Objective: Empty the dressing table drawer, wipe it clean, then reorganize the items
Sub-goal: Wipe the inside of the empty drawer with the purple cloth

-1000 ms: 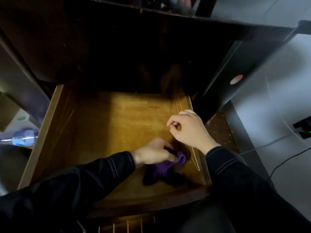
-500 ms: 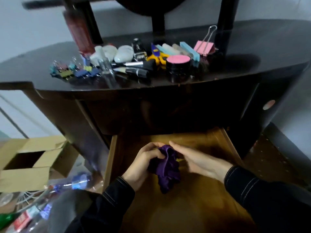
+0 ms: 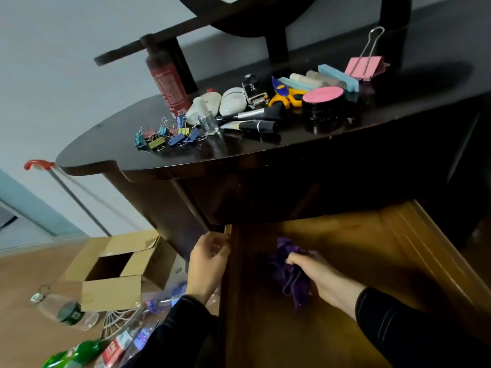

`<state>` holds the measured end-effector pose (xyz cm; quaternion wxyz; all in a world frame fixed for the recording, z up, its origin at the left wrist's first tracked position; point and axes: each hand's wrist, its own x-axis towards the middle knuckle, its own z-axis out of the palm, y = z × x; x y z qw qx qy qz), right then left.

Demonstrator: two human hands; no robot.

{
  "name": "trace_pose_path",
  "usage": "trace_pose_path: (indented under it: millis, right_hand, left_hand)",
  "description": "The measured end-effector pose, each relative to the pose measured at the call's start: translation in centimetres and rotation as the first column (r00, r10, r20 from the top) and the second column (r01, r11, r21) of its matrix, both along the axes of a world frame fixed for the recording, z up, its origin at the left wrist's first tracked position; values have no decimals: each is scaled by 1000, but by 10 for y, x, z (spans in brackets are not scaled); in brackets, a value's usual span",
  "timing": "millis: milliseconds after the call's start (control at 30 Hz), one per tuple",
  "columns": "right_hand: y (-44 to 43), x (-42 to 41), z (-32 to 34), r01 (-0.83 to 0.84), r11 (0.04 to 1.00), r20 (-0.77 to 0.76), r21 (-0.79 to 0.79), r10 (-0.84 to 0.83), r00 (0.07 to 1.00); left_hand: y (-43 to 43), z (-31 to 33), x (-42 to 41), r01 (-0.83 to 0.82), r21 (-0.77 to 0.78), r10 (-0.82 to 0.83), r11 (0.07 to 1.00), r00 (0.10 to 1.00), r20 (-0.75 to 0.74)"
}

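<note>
Drawer [image 3: 358,248] open: glossy brown wood, purple cloth [image 3: 285,247] inside.

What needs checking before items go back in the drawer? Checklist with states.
1. Drawer emptied: ok, the visible floor holds only the purple cloth.
2. Cloth in the right hand grip: ok.
3. Left hand steadying the drawer: ok, fingers on its left wall.
4. Floor wiped clean: cannot tell, too dim.
5. Cloth out of the drawer: not ok.
6. Items ready on the tabletop: ok, binder clips and pink-lidded jar among them.
</note>
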<state>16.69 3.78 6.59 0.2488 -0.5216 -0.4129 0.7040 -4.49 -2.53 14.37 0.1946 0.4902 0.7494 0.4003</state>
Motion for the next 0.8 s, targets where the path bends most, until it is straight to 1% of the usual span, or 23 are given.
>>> trace_pose_path:
  millis: [67,133,233,300,367,467,500,600,633,800]
  right_hand:
    - [8,-5,-5,105,994,15,18,-105,994]
    - [13,-13,-6,140,990,20,29,-141,990]
    - [25,-28,-8,153,980,39,131,-159,986]
    - [34,-41,-7,184,966,28,182,-192,981]
    - [44,-57,-8,208,954,14,215,-216,976]
    - [62,-88,-8,237,939,32,248,-253,967]
    - [64,-99,-7,206,943,43,263,-224,974]
    - [67,-121,-10,56,935,16,351,-66,998]
    - [67,-123,-14,33,927,23,373,-45,999]
    - [71,-116,-29,-65,896,174,440,-14,985]
  left_hand:
    - [12,-8,-2,-56,-71,58,996,998,22]
    - [23,-18,4,-72,-92,72,993,997,5]
    - [29,-29,10,-96,-49,92,994,992,-86]
    - [29,-33,9,-116,-40,111,992,988,-103]
    - [29,-35,8,-140,-45,134,989,983,-130]
    - [32,-35,10,-151,-27,143,988,969,-201]
    - [32,-35,11,-153,-18,146,988,967,-211]
    - [33,-37,10,-154,3,150,988,959,-242]
    - [33,-38,10,-158,5,155,987,956,-248]
    - [34,-38,10,-167,-11,160,986,959,-233]
